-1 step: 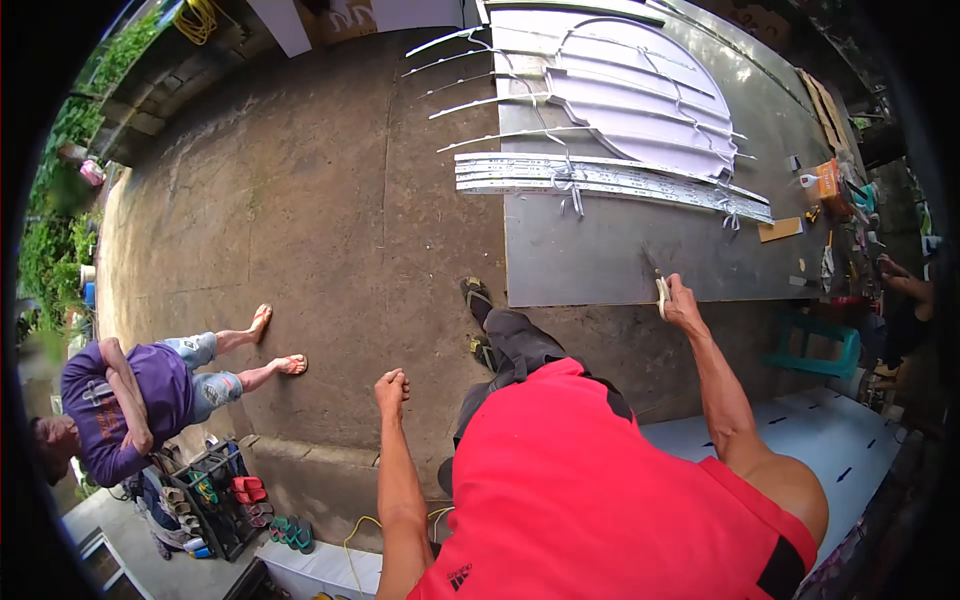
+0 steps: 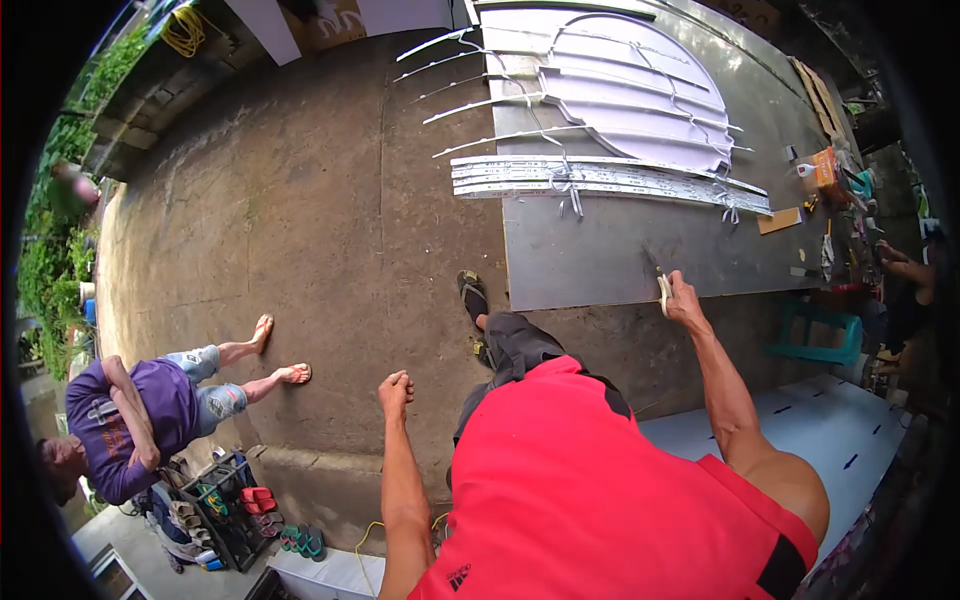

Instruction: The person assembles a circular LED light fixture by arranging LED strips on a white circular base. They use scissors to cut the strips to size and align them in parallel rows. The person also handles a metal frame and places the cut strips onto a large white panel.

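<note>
Grip right (image 2: 685, 300): curled round white-handled tool (image 2: 664, 288) | grip left (image 2: 397, 390): fisted

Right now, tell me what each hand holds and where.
Right hand: a scissor-like tool, by its pale handle. Left hand: curled, nothing visible in it.

The camera sits on my head, the left one of a pair, and it looks steeply down and forward. My red shirt (image 2: 590, 480) is very near to it, at the lower middle. My left hand (image 2: 397, 395) and right hand (image 2: 682, 300) are farther from it. The view is very wide: it takes in the floor (image 2: 290, 230) and the table (image 2: 590, 265), and bends toward a dark round rim.
</note>
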### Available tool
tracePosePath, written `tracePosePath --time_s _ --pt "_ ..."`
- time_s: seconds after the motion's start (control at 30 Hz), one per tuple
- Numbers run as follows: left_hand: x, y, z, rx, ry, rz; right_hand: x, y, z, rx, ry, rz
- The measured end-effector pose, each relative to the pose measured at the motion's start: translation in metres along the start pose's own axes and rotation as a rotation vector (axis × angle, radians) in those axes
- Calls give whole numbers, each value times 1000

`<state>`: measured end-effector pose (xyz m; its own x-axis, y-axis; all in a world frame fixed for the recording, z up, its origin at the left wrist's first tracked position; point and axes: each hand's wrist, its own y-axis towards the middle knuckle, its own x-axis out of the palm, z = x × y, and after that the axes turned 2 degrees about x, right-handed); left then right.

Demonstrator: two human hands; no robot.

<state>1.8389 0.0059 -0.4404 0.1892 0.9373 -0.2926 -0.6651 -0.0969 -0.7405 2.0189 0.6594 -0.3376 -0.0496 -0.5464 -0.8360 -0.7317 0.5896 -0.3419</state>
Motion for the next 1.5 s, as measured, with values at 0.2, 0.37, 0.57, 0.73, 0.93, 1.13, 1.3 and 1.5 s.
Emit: tracePosePath --time_s 0.2,0.37,0.57,0.73,0.93,1.13,1.3,1.5 --pt "-17 61 38 -139 146 -210 6 -9 -9 53 -22 74" --pt "-46 126 91 -100 222 -233 28 -26 -14 274 23 187" --pt "-59 227 228 17 260 -286 60 -35 -141 648 979 346" --pt "-33 315 348 212 376 -437 102 -23 -288 545 1393 541" --pt "50 339 517 522 535 -705 146 11 -436 459 1737 580" --pt "151 281 614 704 626 -965 166 52 -502 384 1891 678" --pt "240 220 623 800 607 -1239 156 97 -504 415 1959 716" --pt "330 137 600 950 856 -1485 151 139 -504 551 1774 780"
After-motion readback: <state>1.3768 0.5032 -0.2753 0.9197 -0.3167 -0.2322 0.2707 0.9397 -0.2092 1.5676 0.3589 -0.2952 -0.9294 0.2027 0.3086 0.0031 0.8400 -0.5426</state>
